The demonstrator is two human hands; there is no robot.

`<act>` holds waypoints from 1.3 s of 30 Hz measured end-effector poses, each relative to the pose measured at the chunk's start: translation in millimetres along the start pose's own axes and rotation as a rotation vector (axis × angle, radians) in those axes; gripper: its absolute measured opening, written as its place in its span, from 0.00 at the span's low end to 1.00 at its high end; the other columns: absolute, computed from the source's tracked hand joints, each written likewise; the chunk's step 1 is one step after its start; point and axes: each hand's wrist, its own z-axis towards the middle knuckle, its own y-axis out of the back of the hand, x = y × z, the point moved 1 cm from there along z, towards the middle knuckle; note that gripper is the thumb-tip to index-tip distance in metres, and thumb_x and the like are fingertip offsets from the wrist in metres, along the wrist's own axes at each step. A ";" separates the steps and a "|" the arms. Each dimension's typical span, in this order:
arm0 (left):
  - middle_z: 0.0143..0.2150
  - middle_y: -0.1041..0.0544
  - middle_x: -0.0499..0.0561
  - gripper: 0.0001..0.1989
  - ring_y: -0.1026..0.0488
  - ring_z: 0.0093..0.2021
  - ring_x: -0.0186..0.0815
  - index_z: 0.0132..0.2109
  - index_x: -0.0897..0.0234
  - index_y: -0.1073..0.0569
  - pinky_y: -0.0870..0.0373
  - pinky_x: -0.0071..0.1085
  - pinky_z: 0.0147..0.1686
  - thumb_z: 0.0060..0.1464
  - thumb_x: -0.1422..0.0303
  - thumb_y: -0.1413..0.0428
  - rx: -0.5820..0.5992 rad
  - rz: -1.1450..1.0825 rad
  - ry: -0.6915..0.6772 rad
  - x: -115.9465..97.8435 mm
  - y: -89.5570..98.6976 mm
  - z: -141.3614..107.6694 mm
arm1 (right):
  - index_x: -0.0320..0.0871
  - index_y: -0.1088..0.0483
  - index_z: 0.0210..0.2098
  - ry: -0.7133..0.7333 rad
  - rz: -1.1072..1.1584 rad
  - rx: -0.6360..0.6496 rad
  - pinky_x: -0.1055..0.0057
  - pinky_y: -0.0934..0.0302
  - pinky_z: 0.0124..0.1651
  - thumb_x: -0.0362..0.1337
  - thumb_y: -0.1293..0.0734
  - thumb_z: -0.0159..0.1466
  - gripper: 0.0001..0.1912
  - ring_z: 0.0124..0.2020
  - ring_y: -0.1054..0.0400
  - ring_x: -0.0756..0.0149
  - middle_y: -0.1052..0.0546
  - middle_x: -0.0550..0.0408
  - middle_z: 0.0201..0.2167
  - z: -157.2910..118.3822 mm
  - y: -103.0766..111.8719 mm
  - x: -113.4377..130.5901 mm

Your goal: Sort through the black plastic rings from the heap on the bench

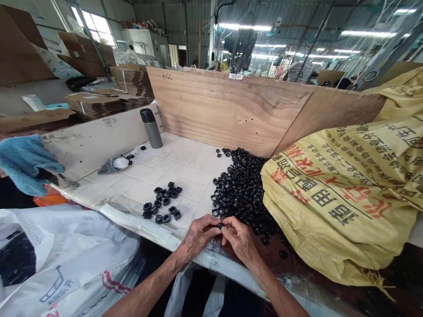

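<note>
Near the table's front edge, my left hand (198,233) and my right hand (241,238) meet fingertip to fingertip. Between them they pinch one small black plastic nut (220,225), mostly covered by the fingers. Just beyond my hands spreads a large heap of similar black nuts (243,187), some lying on their sides, some flat. Off to the left, a smaller loose group of black nuts (165,198) lies on the pale tabletop (194,176).
A yellow woven sack (330,207) leans on the right beside the heap. Wooden boards (224,110) wall the back. Toward the left stand a grey flask (152,132), a small plastic bag (115,164) and a blue cloth (28,160). A white sack (76,264) sits below the edge.
</note>
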 end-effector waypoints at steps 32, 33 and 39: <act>0.42 0.29 0.50 0.15 0.29 0.32 0.33 0.50 0.59 0.26 0.29 0.31 0.37 0.57 0.62 0.40 -0.061 0.673 -0.032 2.3 22.1 20.1 | 0.43 0.30 0.42 0.228 -0.678 -0.310 0.70 0.36 0.36 0.34 0.37 0.66 0.06 0.31 0.28 0.62 0.24 0.52 0.32 10.9 3.4 -31.2; 0.45 0.29 0.50 0.14 0.28 0.33 0.33 0.50 0.58 0.26 0.29 0.32 0.38 0.57 0.63 0.40 -0.061 0.713 -0.049 6.7 19.6 24.9 | 0.43 0.30 0.44 0.234 -0.676 -0.314 0.70 0.35 0.36 0.34 0.37 0.66 0.07 0.31 0.28 0.62 0.24 0.52 0.32 11.3 3.4 -31.4; 0.45 0.24 0.52 0.03 0.25 0.44 0.39 0.37 0.60 0.25 0.29 0.33 0.46 0.59 0.70 0.44 -0.015 0.754 -0.131 15.3 14.1 29.9 | 0.43 0.30 0.41 0.208 -0.732 -0.245 0.69 0.36 0.36 0.33 0.37 0.66 0.06 0.32 0.29 0.62 0.25 0.51 0.34 11.1 3.3 -25.1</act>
